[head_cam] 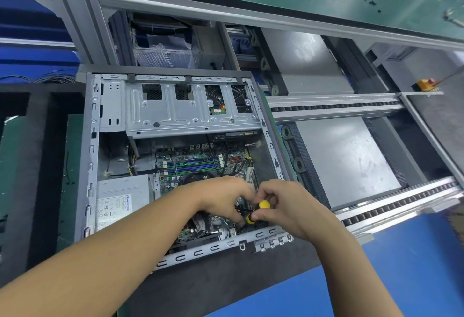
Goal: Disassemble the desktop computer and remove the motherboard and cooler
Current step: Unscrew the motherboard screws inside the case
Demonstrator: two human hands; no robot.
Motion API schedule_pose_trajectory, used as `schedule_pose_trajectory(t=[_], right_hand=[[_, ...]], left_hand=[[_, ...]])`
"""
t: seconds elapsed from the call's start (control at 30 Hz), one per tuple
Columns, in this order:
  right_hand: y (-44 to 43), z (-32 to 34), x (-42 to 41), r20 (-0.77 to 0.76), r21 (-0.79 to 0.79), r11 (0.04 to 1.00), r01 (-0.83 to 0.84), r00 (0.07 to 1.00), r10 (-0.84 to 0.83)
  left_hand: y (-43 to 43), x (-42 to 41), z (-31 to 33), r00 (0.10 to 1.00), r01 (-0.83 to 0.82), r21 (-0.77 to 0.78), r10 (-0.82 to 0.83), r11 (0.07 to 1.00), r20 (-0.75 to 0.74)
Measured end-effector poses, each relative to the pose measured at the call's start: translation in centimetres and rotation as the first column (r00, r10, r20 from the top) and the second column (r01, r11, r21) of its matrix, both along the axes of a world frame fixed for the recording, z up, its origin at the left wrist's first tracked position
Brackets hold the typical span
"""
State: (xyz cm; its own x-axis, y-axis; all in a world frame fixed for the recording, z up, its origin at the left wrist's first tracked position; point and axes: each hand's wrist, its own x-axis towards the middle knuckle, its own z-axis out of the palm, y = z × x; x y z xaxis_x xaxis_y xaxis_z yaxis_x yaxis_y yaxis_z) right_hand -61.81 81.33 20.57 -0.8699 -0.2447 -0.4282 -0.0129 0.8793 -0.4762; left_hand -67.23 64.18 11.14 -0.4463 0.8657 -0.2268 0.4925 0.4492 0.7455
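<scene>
I see open computer case (91, 156) on workbench mat (226, 281); drive cage (180, 113) at far side, motherboard (200, 163) behind my hands, power supply (120, 198) at near-left corner.

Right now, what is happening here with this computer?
A person is working inside an open desktop case that lies on its side. The right hand holds a yellow-handled screwdriver over the motherboard, and the left hand steadies it near the tip. The motherboard is not yet out; the power supply sits in the case too.
</scene>
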Motion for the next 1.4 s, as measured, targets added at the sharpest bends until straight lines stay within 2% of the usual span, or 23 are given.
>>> schedule_pose_trajectory(t=[0.1, 0.27, 0.33, 0.4, 0.5, 0.57, 0.73, 0.9, 1.07, 1.2, 1.27, 1.4], right_hand=[[-0.2, 0.1, 0.0, 0.018, -0.001, 0.999, -0.047, 0.999, 0.047], [-0.2, 0.6, -0.3, 0.07, 0.021, 0.988, -0.151, 0.986, 0.15], [-0.2, 0.8, -0.2, 0.073, 0.031, 0.992, -0.119, 0.99, 0.117], [-0.4, 1.0, 0.0, 0.017, 0.071, 0.997, -0.011, 1.0, 0.01], [-0.9, 1.1, 0.3, 0.008, 0.233, 0.965, 0.119, 0.992, -0.124], [-1.2, 1.2, 0.4, 0.012, 0.282, 0.952, 0.119, 0.992, -0.127], [-1.4, 2.1, 0.7, 0.006, 0.258, 0.966, 0.026, 1.0, -0.028], [-1.7, 2.5, 0.9, 0.088, 0.239, 0.971, -0.031, 0.996, 0.011], [-2.4, 2.0, 1.0, -0.019, 0.229, 0.955, 0.188, 0.982, -0.188], [-3.1, 1.6, 0.8, -0.061, 0.277, 0.93, 0.239, 0.971, -0.232], [-3.1, 1.7, 0.7, -0.035, 0.258, 0.947, 0.192, 0.981, -0.189], [-2.9, 1.8, 0.5, 0.034, 0.231, 0.97, 0.074, 0.996, -0.084]], left_hand=[[0.6, 0.1, 0.3, 0.992, -0.034, -0.002, 0.034, 0.999, 0.123], [1.1, 0.2, -0.1, 0.987, -0.066, 0.026, 0.061, 0.998, 0.149], [1.3, 0.1, -0.2, 0.988, -0.084, 0.033, 0.079, 0.996, 0.132], [1.4, 0.1, -0.3, 0.992, -0.083, 0.037, 0.079, 0.996, 0.099], [1.7, 0.2, -0.6, 0.995, -0.076, 0.048, 0.073, 0.996, 0.067], [1.7, 0.2, -0.7, 0.993, -0.077, 0.046, 0.073, 0.996, 0.092], [1.1, -0.8, -0.4, 0.958, -0.076, 0.06, 0.056, 0.995, 0.28], [1.4, -0.6, -0.7, 0.975, -0.088, 0.055, 0.074, 0.995, 0.21], [1.8, -0.1, -0.4, 0.987, -0.057, 0.076, 0.044, 0.995, 0.157], [1.6, -0.3, -0.1, 0.983, -0.051, 0.083, 0.035, 0.995, 0.182], [1.4, -0.5, -0.1, 0.98, -0.03, 0.065, 0.016, 0.997, 0.2], [1.6, -0.7, -0.6, 0.99, -0.019, 0.008, 0.018, 1.0, 0.143]])
